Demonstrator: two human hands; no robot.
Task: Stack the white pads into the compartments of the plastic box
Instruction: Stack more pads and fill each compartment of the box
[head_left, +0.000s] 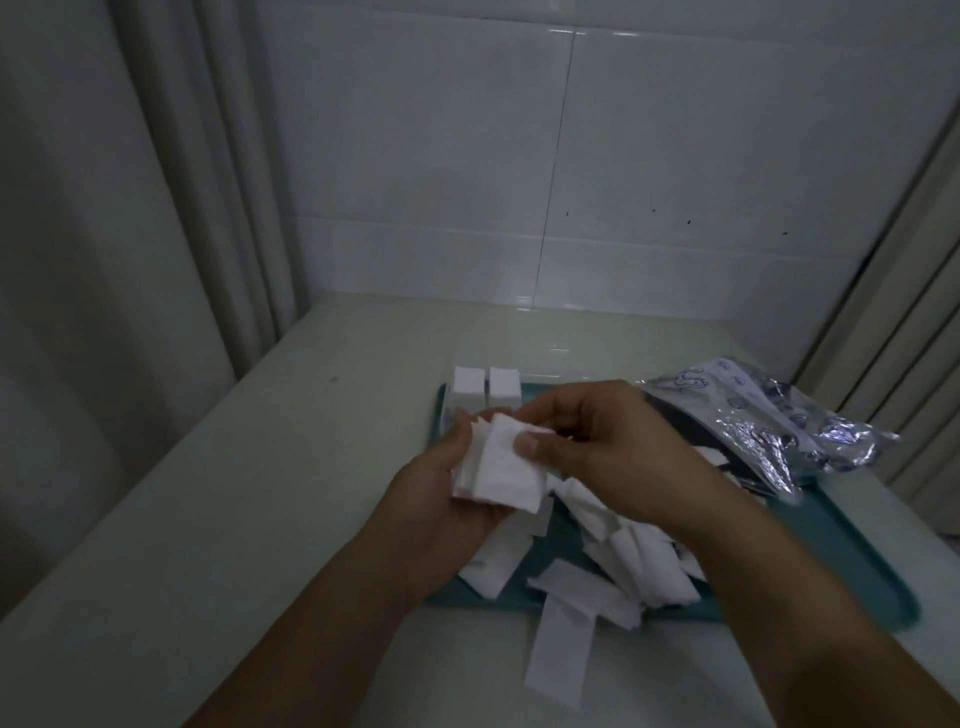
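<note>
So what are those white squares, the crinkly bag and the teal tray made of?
The white pads in the hands look like soft, matte cotton or non-woven fibre: the edges are fuzzy and they flop and bend. The bag looks like shiny metallised plastic film, with sharp creases and glints. The tray seems to be smooth moulded plastic with a rounded rim, though the dim light leaves that uncertain.

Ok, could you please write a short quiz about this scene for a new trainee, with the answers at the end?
1. True or false: the pads in hand are held by both hands.
2. How many compartments of the plastic box visibly hold stacked pads?
3. Where do the loose pads mostly lie: A) on the teal tray, B) inside the foil bag?

Key: 1 true, left hand and right hand. 2 two. 3 A.
</note>
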